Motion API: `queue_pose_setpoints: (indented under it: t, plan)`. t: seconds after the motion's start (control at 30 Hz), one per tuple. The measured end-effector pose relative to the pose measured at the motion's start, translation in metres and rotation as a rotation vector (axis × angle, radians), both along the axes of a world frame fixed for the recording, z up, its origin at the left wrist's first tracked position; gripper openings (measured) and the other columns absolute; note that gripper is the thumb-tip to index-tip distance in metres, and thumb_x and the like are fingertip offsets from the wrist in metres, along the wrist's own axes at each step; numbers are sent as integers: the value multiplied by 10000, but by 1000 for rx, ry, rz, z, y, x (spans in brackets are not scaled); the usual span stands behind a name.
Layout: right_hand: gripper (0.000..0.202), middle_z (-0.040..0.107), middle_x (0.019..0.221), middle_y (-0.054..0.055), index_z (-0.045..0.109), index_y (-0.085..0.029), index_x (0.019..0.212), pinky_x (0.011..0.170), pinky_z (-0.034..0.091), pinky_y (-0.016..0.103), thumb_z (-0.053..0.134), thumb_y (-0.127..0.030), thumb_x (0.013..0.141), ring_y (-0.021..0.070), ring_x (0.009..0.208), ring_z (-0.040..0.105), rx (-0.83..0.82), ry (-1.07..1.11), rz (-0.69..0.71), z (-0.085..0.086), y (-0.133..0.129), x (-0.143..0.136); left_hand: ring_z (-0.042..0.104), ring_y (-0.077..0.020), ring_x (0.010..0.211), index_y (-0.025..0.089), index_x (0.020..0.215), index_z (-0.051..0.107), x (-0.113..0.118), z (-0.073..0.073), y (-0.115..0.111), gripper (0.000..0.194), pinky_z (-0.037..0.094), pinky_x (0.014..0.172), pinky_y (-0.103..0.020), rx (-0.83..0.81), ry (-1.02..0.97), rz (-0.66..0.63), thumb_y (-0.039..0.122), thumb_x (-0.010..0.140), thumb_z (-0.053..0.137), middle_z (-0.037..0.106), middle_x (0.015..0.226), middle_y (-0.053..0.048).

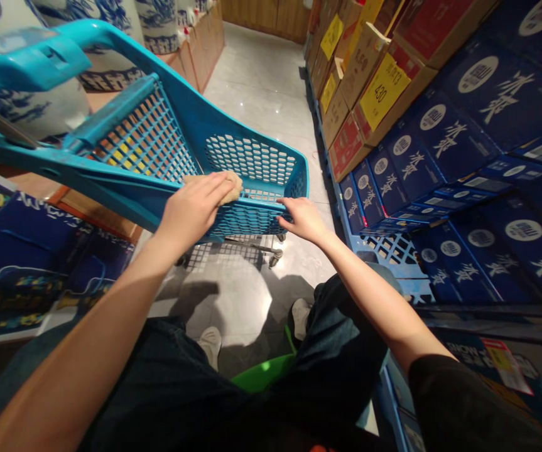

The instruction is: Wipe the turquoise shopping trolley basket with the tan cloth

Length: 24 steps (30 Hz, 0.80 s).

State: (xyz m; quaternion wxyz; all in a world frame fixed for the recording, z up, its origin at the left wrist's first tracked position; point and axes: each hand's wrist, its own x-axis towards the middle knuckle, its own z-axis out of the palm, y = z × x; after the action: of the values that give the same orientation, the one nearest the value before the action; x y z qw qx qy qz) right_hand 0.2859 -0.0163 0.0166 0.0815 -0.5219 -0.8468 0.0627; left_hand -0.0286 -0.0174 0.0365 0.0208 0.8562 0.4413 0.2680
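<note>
The left hand reaches forward palm down, fingers together and bent over a tan cloth on the near rim of the blue shopping cart. The right hand comes in from the right, wrist bent inward, fingers loosely parted, gripping that rim near its front corner.

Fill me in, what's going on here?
A person's left hand holds what looks like a tan cloth on the upper edge of a blue shopping cart. Their right hand touches the same edge farther along. Stacked blue boxes stand to the right, patterned jars to the left.
</note>
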Motion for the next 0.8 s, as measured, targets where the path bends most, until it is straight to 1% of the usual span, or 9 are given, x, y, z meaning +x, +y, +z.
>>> queue_pose_setpoints:
  t: [0.07,0.13,0.23,0.33,0.4,0.53,0.6,0.67,0.8]
  plan:
    - [489,822,1389,214,681,-107,1494,1144,560,490,666,-284,1039,374,1295,767,3,8,-1,-1,0,0,559,-316,1630,261,1617,654,18,-2,-6,593,492,1363,-605,6,-1,-30,155,1069,455,610,1719,-89]
    - [499,828,1379,209,677,-110,1505,1148,559,496,665,-288,1039,377,1292,769,6,7,3,-2,0,1,576,-326,1615,256,1617,659,26,-2,-7,606,502,1350,-619,9,-4,-44,134,1055,468,616,1710,-107]
    - [494,828,1379,209,675,-102,1504,1149,561,494,663,-280,1043,375,1289,772,17,2,9,-3,0,3,614,-350,1579,271,1616,661,17,3,-2,616,518,1330,-629,-1,12,-15,123,1043,491,634,1692,-112]
    - [478,820,1392,220,678,-88,1495,1150,561,491,663,-275,1056,377,1297,772,15,-4,9,-2,0,3,636,-357,1553,290,1600,667,3,5,2,574,550,1298,-610,0,28,81,155,1074,479,643,1684,-105]
    - [479,818,1393,225,679,-82,1499,1155,558,490,667,-275,1060,379,1304,773,5,-11,5,-1,0,2,631,-349,1557,292,1584,674,5,3,-1,547,540,1305,-603,4,19,110,173,1090,469,647,1682,-98]
    - [494,824,1385,215,674,-89,1516,1157,558,491,671,-267,1055,379,1300,777,-1,-19,-1,2,-1,0,552,-335,1632,221,1593,662,26,-2,-10,565,490,1350,-601,7,23,-2,140,1082,435,610,1715,-121]
    - [501,819,1394,220,669,-80,1521,1157,555,490,666,-266,1056,381,1304,775,-5,-17,3,4,-1,0,558,-336,1628,211,1610,649,28,-1,-10,572,501,1340,-598,8,48,-43,147,1084,431,602,1722,-126]
    - [505,811,1408,228,665,-69,1524,1168,547,485,665,-269,1061,379,1320,768,-14,-17,4,4,-2,0,604,-346,1585,226,1622,641,21,1,-7,580,527,1311,-607,7,61,-31,155,1084,439,620,1705,-125]
    - [498,810,1414,228,664,-69,1529,1169,547,480,660,-271,1073,375,1335,762,-22,-17,-1,4,-2,0,640,-370,1544,265,1598,666,9,1,-5,568,551,1267,-647,38,33,76,157,1079,462,661,1662,-125]
